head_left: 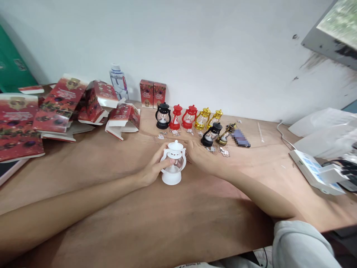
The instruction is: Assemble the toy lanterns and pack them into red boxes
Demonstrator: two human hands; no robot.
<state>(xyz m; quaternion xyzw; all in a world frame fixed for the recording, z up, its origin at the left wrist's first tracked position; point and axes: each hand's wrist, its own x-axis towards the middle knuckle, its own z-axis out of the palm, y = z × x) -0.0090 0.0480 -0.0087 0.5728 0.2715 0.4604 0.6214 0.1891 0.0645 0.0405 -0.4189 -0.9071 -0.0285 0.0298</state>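
My left hand (154, 169) is closed around a small white lantern (171, 178) with a clear globe, its thumb across the globe. The lantern is upright over the table; whether its base touches the wood I cannot tell. Just right of it, my right hand (201, 158) lies low over the table with its fingers stretched out toward the far side. A thin cord shows by its fingers, and their undersides are hidden. Behind the hands stand a black lantern (163, 120), two red lanterns (189, 121) and two gold lanterns (202, 121). Another black lantern (211, 136) and a bronze lantern (222, 138) lean nearer my right hand.
Opened red printed boxes (60, 106) pile up at the left. A water bottle (119, 83) and two upright red boxes (153, 93) stand by the wall. At the right are a white power strip (315, 173) and white plastic bags (318, 128). Small tags lie before the lanterns.
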